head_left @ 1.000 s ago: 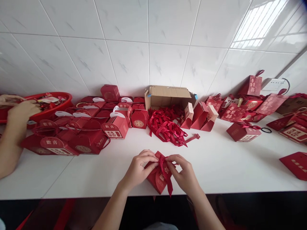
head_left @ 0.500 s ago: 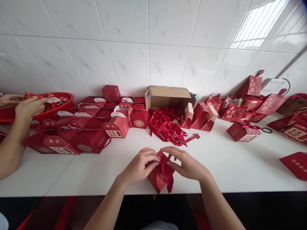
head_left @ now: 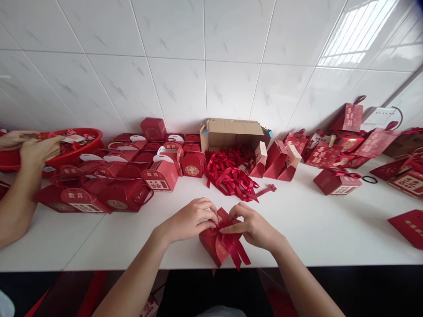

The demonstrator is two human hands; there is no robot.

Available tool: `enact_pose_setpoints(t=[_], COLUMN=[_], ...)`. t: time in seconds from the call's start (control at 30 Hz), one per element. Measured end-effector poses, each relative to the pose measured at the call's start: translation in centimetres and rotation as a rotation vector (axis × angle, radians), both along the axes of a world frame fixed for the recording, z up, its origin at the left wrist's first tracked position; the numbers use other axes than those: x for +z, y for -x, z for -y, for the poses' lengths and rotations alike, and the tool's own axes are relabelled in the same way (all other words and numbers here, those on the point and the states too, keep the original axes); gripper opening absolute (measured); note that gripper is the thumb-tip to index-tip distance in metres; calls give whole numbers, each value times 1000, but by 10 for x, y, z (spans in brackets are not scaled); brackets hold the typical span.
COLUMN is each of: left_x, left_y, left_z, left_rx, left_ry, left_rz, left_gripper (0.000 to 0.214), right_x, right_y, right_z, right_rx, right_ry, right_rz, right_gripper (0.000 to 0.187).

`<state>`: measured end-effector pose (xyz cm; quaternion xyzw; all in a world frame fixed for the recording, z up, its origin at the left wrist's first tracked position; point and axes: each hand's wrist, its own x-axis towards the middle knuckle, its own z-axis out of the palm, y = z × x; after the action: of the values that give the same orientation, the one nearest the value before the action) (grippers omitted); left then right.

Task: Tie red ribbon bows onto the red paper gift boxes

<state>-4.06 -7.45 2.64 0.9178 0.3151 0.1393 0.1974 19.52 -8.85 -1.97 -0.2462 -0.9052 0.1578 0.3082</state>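
Observation:
A small red gift box (head_left: 210,245) stands at the table's front edge, its flaps folded in at the top. Across that top runs a dark red satin ribbon (head_left: 235,250), crossed near the middle, with its tails hanging down the front right. My left hand (head_left: 195,219) is closed at the box's upper left, fingertips pinching the ribbon by the crossing. From the other side my right hand (head_left: 254,225) also pinches the ribbon, index finger stretched toward the crossing. My fingers partly hide the crossing itself.
A heap of loose red ribbons (head_left: 231,171) spills from a cardboard box (head_left: 234,127) behind. Several red boxes (head_left: 125,193) crowd the left; tied boxes (head_left: 337,181) stand on the right. At far left another person's hands (head_left: 36,147) are over a red basin (head_left: 95,140).
Both my hands have drawn in on the ribbon's crossing, the right one from open fingers to a pinch. The ribbon tails now spread further right, and more of the box's front shows.

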Motion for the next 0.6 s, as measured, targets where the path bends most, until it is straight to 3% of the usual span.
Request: enact_pose_setpoints(t=[0.23, 0.43, 0.6], left_x=[5, -9, -17], left_y=[4, -2, -7], left_z=[-6, -3, -2], left_rx=[-18, -70, -46], left_ry=[61, 274, 316], left_rz=[-21, 199, 215], left_gripper=[18, 15, 22], right_x=[-9, -14, -16], right_y=[-1, 2, 1], right_z=[2, 4, 4], right_rx=[17, 27, 42], right_ry=[66, 115, 134], right_rz=[-53, -114, -129], right_gripper=[54, 51, 53])
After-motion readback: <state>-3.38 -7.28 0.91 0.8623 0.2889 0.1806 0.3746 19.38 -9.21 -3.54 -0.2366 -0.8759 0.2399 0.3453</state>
